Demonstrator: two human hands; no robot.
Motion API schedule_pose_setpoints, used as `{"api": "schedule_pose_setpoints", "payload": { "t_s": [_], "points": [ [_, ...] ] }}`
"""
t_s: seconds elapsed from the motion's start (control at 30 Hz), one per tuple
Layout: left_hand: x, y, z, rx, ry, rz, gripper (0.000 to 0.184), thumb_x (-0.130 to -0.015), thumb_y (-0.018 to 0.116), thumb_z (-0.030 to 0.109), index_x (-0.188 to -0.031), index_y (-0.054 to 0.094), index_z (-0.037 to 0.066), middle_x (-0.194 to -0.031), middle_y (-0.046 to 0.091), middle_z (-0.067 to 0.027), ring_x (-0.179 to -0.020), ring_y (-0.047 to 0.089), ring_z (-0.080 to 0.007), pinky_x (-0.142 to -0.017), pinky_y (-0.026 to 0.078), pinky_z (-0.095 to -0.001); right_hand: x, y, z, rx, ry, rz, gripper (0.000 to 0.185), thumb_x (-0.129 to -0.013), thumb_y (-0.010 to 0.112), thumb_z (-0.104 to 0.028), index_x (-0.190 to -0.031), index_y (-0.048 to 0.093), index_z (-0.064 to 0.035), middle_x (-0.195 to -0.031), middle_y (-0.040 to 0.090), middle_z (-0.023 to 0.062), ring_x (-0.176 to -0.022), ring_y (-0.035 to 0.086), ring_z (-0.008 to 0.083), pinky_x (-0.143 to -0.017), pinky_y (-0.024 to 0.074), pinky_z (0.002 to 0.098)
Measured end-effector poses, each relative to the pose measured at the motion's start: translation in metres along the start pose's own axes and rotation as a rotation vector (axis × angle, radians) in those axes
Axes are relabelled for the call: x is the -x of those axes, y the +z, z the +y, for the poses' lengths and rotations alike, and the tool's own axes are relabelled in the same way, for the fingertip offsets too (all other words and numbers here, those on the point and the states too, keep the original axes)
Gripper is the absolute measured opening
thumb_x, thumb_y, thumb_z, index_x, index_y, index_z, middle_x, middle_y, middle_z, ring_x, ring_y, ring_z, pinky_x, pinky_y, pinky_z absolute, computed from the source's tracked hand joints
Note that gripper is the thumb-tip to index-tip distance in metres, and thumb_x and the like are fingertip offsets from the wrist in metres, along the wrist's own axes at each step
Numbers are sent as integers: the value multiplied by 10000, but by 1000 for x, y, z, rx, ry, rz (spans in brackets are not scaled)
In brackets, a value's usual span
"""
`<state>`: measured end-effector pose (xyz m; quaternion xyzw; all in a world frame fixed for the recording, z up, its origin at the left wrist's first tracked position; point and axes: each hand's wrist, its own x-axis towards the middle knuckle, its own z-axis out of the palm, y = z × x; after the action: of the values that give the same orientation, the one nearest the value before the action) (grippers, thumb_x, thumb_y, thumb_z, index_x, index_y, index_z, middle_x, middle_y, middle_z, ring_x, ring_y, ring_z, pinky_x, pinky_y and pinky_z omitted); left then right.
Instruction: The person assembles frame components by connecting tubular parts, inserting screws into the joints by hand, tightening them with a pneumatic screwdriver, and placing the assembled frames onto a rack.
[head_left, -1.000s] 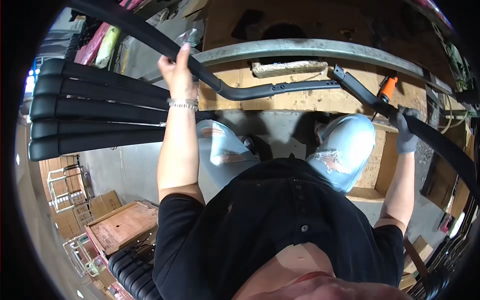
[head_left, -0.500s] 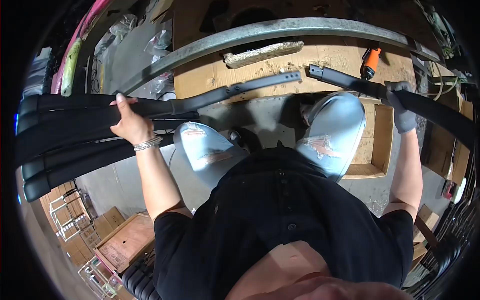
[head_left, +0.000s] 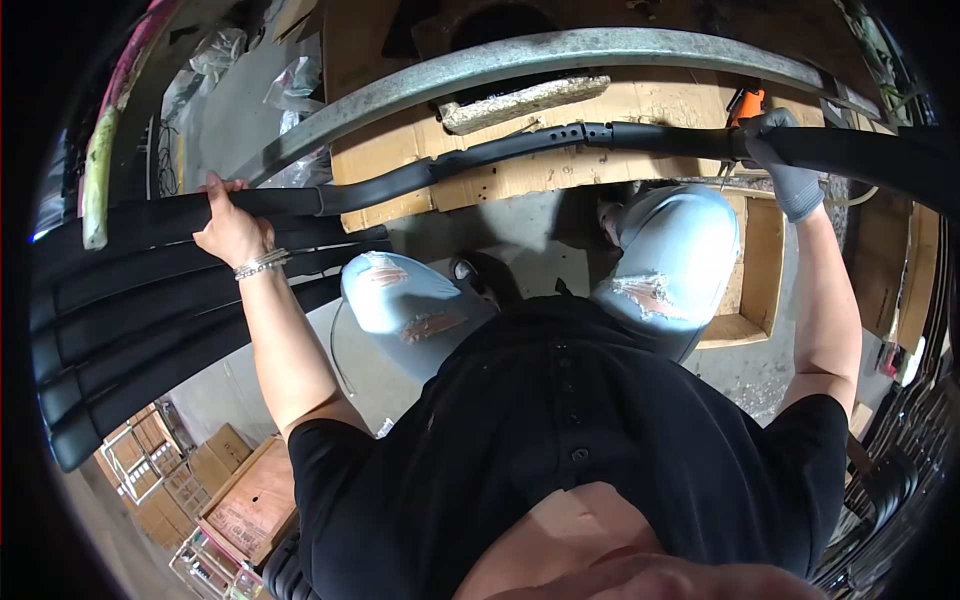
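Observation:
My bare left hand (head_left: 232,222) is closed around a black metal tube (head_left: 385,192) with a dark sleeve, its thumb along the top. In my right hand (head_left: 785,170), which wears a grey glove, is a second black tube (head_left: 670,140), its sleeved part running off to the right. Their narrow, hole-drilled ends meet above the bench's front edge; whether one sits inside the other I cannot tell. Just behind my right hand lies an orange-handled power tool (head_left: 745,104), partly covered by the glove and tube. Several sleeved black tubes (head_left: 150,330) lie side by side below my left hand.
A curved grey metal bar (head_left: 560,48) spans the cardboard-covered bench (head_left: 400,150). Behind the tubes lies a rough-edged block (head_left: 525,105). An open cardboard box (head_left: 765,270) stands by my right knee. A pink and yellow-green wrapped pole (head_left: 100,180) slants at the left.
The two tube ends, apart before, have come together. Both hands have moved up, carrying the tubes farther over the bench, and my left hand has shifted slightly left.

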<state>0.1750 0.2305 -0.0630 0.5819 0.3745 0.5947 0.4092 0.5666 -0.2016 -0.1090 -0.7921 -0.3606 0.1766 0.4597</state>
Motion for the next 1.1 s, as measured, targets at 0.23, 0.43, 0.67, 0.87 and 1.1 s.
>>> {"api": "schedule_pose_setpoints", "payload": {
  "t_s": [0.23, 0.43, 0.67, 0.87, 1.1],
  "points": [
    [-8, 8, 4, -4, -52, 27, 145, -825, 549, 31, -692, 506, -5, -600, 529, -66, -521, 504, -144, -540, 457, -276, -26, -5, -15, -145, 2, -106, 143, -753, 561, -18, -868, 491, -67, -843, 507, 7, -774, 480, 79, -686, 423, 217],
    [-14, 10, 1, 19, -40, -19, 118, -823, 568, 49, -734, 517, -9, -620, 539, -63, -530, 519, -149, -541, 472, -283, -41, -6, -6, -84, -35, -192, 154, -761, 552, -50, -898, 485, -55, -833, 515, 22, -766, 501, 87, -654, 446, 219],
    [-19, 10, -6, 23, -48, -14, 111, -817, 580, 54, -750, 522, -13, -627, 545, -64, -540, 531, -143, -553, 497, -295, -55, 12, 8, -237, 116, -225, 206, -761, 555, -67, -944, 468, -31, -924, 564, 90, -760, 539, 111, -641, 462, 239],
    [-19, 13, -5, 31, -63, 10, 110, -811, 595, 56, -760, 530, -18, -624, 553, -67, -539, 536, -138, -556, 506, -295, -62, 12, 15, -228, 94, -279, 234, -768, 564, -89, -969, 467, -21, -1000, 576, 117, -781, 560, 127, -672, 475, 243],
    [-21, 13, -7, -20, -75, 14, 115, -812, 599, 72, -789, 511, 1, -655, 542, -78, -586, 531, -156, -593, 493, -293, -63, 15, 18, -170, 169, -270, 280, -785, 557, -115, -1028, 475, -5, -992, 581, 97, -802, 560, 122, -684, 474, 229]
  ]
}}
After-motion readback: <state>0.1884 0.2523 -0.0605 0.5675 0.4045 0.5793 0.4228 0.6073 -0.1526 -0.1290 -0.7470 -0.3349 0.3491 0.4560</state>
